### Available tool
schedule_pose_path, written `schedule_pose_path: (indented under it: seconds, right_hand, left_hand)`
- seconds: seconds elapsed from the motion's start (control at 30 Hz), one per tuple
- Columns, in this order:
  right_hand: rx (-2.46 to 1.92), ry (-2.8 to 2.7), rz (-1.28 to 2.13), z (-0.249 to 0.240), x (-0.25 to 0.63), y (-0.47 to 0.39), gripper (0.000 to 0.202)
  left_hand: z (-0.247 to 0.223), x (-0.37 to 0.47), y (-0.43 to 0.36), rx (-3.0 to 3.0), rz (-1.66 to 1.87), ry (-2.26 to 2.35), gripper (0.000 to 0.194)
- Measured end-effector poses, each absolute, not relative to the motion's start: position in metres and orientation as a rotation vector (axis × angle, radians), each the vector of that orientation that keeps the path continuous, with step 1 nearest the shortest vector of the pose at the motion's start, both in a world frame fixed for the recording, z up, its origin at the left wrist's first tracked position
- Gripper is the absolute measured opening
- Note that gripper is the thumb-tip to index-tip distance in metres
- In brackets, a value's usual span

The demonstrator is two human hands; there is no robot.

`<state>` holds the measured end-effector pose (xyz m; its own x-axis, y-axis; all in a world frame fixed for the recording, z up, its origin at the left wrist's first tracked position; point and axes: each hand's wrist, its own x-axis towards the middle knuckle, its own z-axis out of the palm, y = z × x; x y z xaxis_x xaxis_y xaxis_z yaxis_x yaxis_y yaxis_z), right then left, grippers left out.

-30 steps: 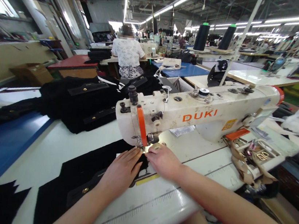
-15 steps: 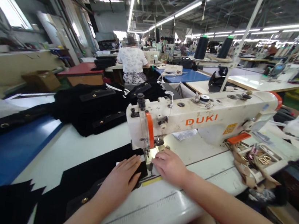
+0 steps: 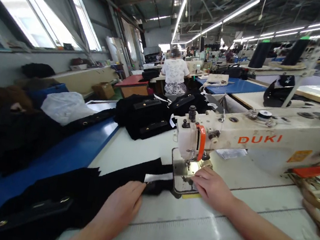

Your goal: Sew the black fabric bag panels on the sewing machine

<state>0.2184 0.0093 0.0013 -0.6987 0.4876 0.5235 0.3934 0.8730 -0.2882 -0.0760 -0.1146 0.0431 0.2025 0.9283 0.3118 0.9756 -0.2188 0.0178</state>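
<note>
My left hand [image 3: 124, 202] is closed on the near edge of a black fabric piece [image 3: 132, 173], left of the needle plate [image 3: 180, 179]. A white strip [image 3: 158, 177] lies on that fabric just beyond my fingers. The fabric's right end reaches the plate's left edge. My right hand [image 3: 212, 188] rests at the right of the plate, its thumb and fingertips pinched together close under the sewing machine's head [image 3: 190, 137]. Whatever those fingertips hold is too small to make out. The needle area is lit by a small lamp.
A black panel with brass eyelets [image 3: 36, 208] hangs over the front left. More black pieces [image 3: 145, 114] are heaped behind the machine. A blue table [image 3: 63, 162] adjoins on the left, with a white plastic bag [image 3: 64, 107]. One person [image 3: 175, 72] sits ahead, back turned.
The view has swung left. My left hand has drawn the black fabric leftward, away from the needle, and now grips its edge instead of lying flat. My right hand stays beside the needle.
</note>
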Motion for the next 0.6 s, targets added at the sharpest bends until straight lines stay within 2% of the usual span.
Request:
schedule_pose_path:
  seconds: [0.07,0.13,0.3,0.6]
  right_hand:
    - [-0.638,-2.427,0.231,0.001,0.219,0.009,0.025]
    - [-0.651,-2.421,0.256,-0.001,0.219,0.009,0.026]
    - [-0.669,-2.392,0.287,-0.006,0.219,0.01,0.026]
    - [-0.709,-2.406,0.29,-0.013,0.219,0.013,0.023]
  left_hand:
    - [0.068,-0.088,-0.081,-2.002,-0.594,-2.05,0.026]
    - [0.1,-0.101,-0.041,-1.772,-0.702,-2.111,0.029]
    - [0.157,-0.11,0.032,-1.783,-0.772,-2.03,0.032]
    - [0.139,-0.082,0.038,-2.066,-0.746,-2.013,0.037]
